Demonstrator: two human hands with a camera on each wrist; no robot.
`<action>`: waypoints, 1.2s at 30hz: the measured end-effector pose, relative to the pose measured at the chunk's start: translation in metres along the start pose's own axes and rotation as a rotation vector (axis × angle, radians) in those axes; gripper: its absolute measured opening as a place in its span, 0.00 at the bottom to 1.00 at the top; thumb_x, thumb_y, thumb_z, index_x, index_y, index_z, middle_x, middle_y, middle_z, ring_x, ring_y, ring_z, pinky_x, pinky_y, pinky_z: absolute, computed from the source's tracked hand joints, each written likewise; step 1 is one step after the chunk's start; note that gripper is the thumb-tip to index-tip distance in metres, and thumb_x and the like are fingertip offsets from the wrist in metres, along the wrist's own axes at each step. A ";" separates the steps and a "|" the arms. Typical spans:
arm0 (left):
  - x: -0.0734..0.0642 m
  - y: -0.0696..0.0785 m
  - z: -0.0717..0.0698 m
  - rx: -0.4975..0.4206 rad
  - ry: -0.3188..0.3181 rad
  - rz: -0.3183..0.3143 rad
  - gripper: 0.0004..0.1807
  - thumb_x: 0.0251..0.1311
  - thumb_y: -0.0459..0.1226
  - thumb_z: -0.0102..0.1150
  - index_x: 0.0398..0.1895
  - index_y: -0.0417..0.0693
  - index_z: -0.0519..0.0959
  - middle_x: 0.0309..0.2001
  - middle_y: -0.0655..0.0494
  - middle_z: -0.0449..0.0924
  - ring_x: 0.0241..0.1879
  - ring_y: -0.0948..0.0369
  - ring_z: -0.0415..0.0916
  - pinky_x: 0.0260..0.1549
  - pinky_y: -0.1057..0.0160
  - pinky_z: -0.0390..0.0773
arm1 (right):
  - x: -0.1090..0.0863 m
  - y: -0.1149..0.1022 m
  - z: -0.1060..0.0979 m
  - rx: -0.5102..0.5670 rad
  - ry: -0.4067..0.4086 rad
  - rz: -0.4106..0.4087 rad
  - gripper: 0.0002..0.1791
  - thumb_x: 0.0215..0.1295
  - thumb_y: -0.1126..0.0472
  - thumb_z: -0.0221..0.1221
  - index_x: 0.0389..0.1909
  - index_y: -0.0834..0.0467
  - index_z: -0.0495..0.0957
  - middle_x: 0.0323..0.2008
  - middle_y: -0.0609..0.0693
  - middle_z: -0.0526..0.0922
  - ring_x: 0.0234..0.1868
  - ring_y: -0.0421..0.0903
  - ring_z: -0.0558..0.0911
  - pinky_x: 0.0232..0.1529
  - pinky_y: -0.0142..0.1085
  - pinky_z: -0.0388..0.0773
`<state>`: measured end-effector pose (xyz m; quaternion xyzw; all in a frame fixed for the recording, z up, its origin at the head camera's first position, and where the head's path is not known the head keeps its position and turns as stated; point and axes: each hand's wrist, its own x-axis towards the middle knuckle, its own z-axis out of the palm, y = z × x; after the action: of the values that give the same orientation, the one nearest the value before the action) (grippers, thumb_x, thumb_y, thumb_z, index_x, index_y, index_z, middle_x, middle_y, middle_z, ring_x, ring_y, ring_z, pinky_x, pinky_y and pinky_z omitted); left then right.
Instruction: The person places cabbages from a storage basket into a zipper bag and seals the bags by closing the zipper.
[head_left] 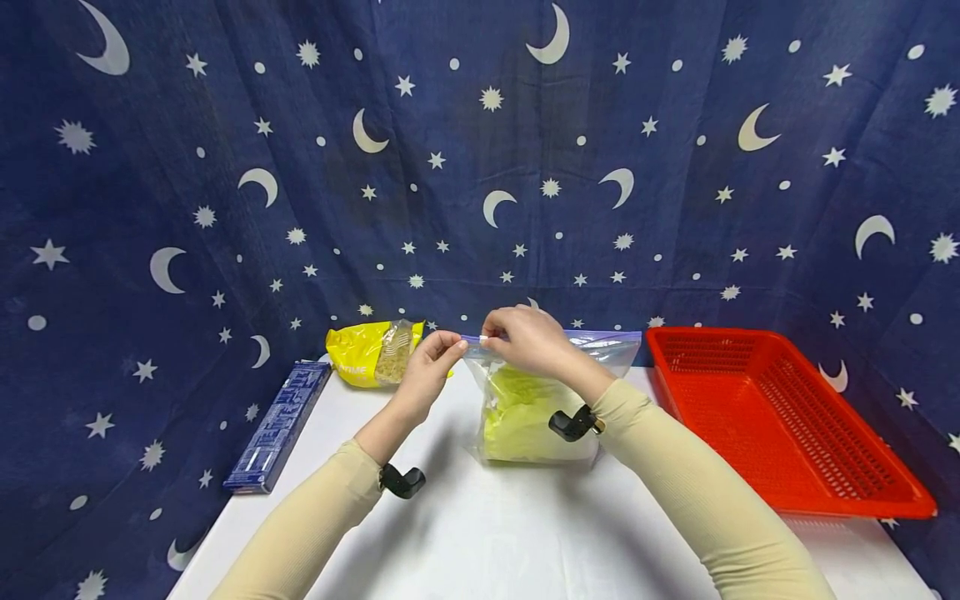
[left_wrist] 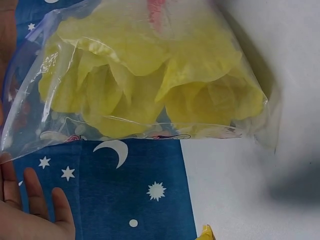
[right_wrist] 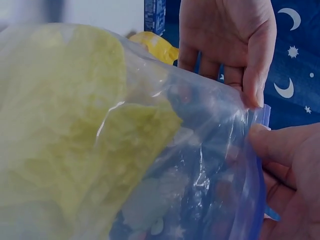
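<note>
A clear zip bag [head_left: 617, 353] with a purple-blue top strip stands upright on the white table. Inside it are pale yellow-green leaves [head_left: 525, 417], like napa cabbage. My left hand [head_left: 427, 367] pinches the bag's upper left corner between thumb and finger. Close beside it, my right hand [head_left: 528, 340] pinches the top strip, with a small white piece showing at its fingertips. In the right wrist view, both thumbs press the strip [right_wrist: 259, 185] near that corner, a short gap apart. Leaf edges [left_wrist: 135, 100] show through the plastic in the left wrist view.
A yellow packet [head_left: 360, 354] with a see-through window lies behind the left hand. Along the table's left edge lies a long blue box [head_left: 279, 425]. On the right sits a red perforated basket [head_left: 765, 425]. A dark blue star-and-moon cloth [head_left: 480, 167] hangs behind.
</note>
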<state>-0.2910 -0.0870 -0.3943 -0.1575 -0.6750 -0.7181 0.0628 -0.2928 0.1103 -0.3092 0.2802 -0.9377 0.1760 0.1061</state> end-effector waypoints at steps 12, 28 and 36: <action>0.000 0.003 0.004 0.056 -0.013 0.012 0.08 0.73 0.36 0.59 0.45 0.38 0.77 0.40 0.57 0.78 0.45 0.61 0.73 0.52 0.62 0.73 | -0.007 0.010 -0.004 0.018 0.023 -0.010 0.06 0.69 0.53 0.65 0.39 0.50 0.85 0.36 0.41 0.84 0.42 0.44 0.81 0.75 0.49 0.58; 0.001 0.005 0.005 0.115 -0.031 0.007 0.10 0.74 0.37 0.57 0.48 0.37 0.75 0.43 0.53 0.78 0.48 0.60 0.74 0.53 0.63 0.73 | -0.013 0.017 -0.008 0.024 0.048 -0.021 0.04 0.68 0.55 0.66 0.37 0.51 0.85 0.34 0.42 0.84 0.42 0.46 0.80 0.75 0.46 0.59; 0.007 0.007 0.006 0.118 -0.063 0.030 0.16 0.71 0.39 0.62 0.56 0.40 0.79 0.44 0.53 0.79 0.47 0.59 0.77 0.53 0.61 0.78 | -0.013 0.019 -0.009 0.033 0.056 0.002 0.05 0.68 0.55 0.65 0.37 0.51 0.85 0.35 0.42 0.84 0.44 0.47 0.81 0.64 0.45 0.72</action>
<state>-0.2948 -0.0804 -0.3856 -0.1862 -0.7153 -0.6707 0.0613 -0.2917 0.1351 -0.3105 0.2762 -0.9315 0.1993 0.1273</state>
